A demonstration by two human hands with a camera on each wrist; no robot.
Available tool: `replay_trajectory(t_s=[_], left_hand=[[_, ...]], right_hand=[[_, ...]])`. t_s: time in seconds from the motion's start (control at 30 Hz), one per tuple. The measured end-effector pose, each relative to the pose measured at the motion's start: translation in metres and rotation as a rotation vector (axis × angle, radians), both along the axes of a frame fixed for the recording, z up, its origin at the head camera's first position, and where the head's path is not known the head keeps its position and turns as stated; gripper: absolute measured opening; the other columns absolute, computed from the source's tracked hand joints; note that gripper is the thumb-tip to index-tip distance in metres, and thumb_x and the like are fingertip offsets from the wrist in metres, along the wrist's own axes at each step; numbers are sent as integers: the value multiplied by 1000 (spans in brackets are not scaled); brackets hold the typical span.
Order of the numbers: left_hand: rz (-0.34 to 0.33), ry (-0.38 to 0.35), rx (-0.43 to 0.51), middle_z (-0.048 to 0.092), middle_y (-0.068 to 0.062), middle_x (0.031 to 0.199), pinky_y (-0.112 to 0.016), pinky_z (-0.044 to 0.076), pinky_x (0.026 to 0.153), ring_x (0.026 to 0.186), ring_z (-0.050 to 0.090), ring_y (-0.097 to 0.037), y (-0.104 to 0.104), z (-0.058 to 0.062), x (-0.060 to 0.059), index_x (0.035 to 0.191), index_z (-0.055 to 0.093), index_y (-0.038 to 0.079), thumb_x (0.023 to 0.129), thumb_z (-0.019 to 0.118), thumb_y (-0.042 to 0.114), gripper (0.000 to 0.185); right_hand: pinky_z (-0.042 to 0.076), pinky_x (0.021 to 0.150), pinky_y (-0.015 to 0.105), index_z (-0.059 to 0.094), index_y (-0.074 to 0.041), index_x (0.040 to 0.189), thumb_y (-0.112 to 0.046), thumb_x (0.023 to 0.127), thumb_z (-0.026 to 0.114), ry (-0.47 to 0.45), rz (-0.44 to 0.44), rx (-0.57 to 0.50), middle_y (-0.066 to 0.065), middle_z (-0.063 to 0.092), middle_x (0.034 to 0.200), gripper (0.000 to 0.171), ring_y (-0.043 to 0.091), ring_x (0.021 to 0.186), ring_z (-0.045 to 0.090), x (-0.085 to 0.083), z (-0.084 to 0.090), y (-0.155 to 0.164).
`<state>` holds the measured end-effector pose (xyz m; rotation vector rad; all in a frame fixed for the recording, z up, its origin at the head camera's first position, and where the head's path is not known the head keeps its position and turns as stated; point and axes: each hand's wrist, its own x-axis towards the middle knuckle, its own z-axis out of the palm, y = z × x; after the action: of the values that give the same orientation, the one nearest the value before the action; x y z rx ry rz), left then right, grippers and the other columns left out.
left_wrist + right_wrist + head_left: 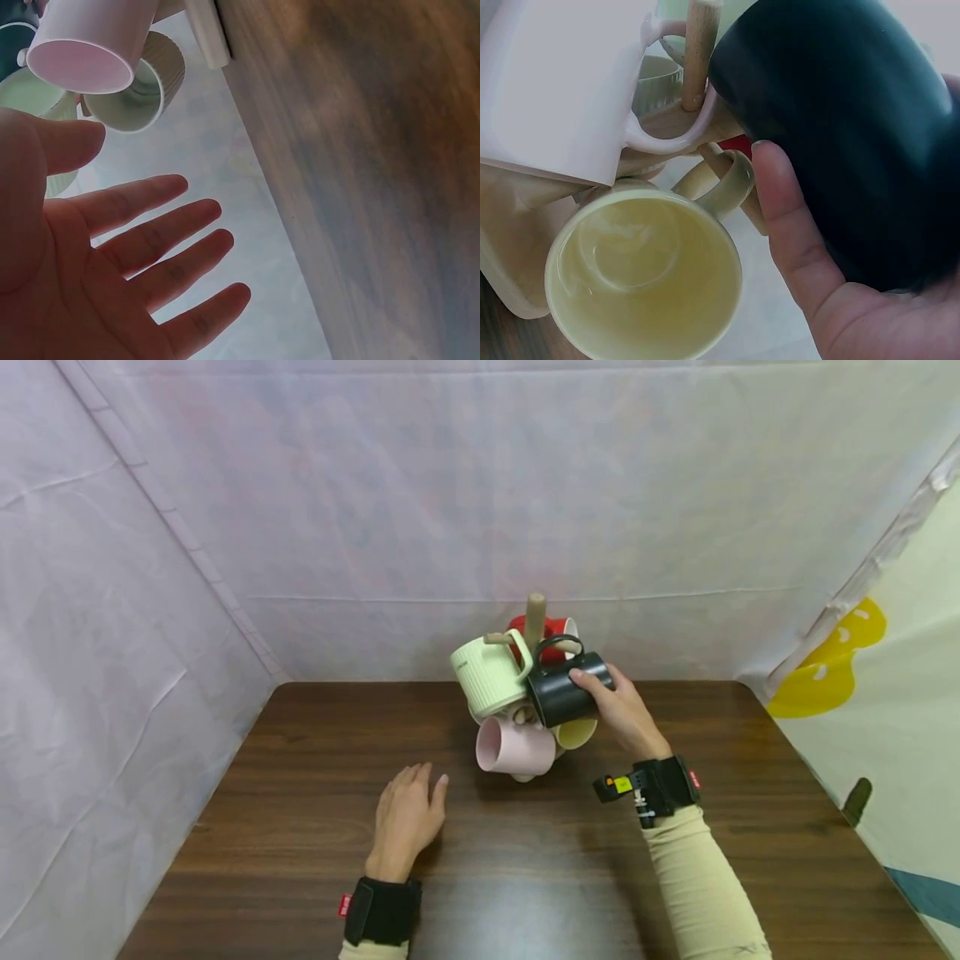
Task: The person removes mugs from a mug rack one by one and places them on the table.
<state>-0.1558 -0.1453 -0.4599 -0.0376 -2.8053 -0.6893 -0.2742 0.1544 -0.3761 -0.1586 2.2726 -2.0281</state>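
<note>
Grips black mug [572,692] with right hand [627,714] | holds it at wooden mug rack [535,620], near middle of tabletop's [315,793] far edge | spreads left hand [407,817] near hanging pink mug [523,748], farther from that edge

From here I count six mugs [528,747], one wooden stand [535,620], one table [315,760]. Two hands [408,814], two wristbands [384,912].
</note>
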Motion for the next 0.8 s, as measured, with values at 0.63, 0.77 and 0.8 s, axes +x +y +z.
replay_trajectory(t_s=[0.63,0.77,0.8], left_hand=[[-18,1,9,60,-28,130,-56,42,105,124,55,-42,2,3,-5,130,58,-9,103,51,30,48],[-20,-5,7,60,-28,130,-55,42,104,123,55,-42,4,3,-6,130,58,-9,104,50,30,48],[-22,-3,6,60,-28,130,-55,42,104,123,55,-42,4,3,-6,130,58,-9,104,50,30,48]], right_hand=[[43,93,31,45,-7,138,-50,91,66,11,-27,23,12,53,119,67,22,104,55,7,4,7],[40,95,34,46,-7,137,-49,92,65,26,-25,25,12,53,118,65,23,104,54,10,6,8],[39,95,34,46,-7,136,-49,92,65,29,-23,23,12,53,118,64,23,104,54,11,7,8]])
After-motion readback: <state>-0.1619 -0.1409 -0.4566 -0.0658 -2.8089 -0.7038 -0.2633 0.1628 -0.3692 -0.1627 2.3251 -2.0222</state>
